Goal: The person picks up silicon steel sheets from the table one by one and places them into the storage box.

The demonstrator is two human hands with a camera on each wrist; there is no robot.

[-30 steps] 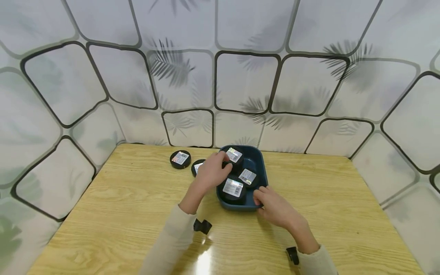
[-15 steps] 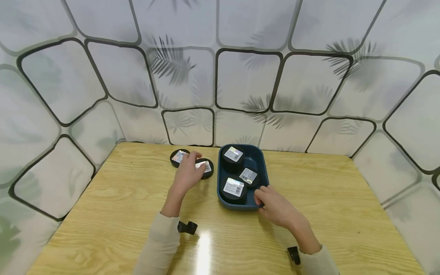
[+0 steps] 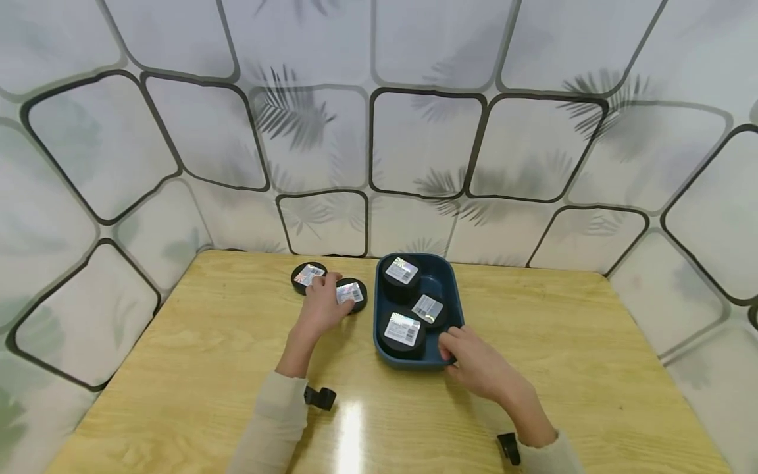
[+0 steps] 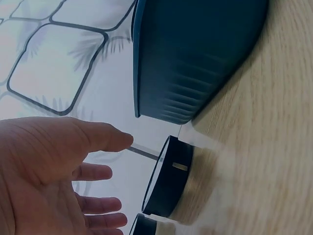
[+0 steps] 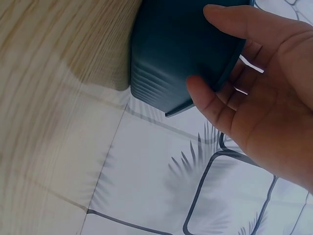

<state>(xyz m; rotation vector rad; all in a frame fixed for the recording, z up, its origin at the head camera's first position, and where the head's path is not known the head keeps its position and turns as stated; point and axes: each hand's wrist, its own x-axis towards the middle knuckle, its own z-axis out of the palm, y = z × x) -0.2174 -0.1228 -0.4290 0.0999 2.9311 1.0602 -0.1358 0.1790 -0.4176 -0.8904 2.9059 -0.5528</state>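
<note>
In the head view my left hand (image 3: 320,308) hovers with spread fingers over a flat round black container (image 3: 351,293) with a silver label, on the table. The left wrist view shows a gap between my thumb and this container (image 4: 168,178). A similar container (image 3: 306,272) lies just behind, partly covered by my fingers. My right hand (image 3: 481,365) grips the near right corner of a dark blue bin (image 3: 437,282), fingers over the rim and thumb outside. Inside the bin are black containers: one at the back left (image 3: 401,271), one in the middle (image 3: 429,310) and one at the front (image 3: 403,331).
A light wooden table (image 3: 195,368) bears everything. Its far edge meets a patterned curtain-like backdrop (image 3: 426,145) that also encloses both sides. The containers at the bin's back left and front look taller than the middle one.
My left hand has moved left from the bin's back-left container to the two containers on the table, then stayed about there. My right hand keeps its hold on the bin.
</note>
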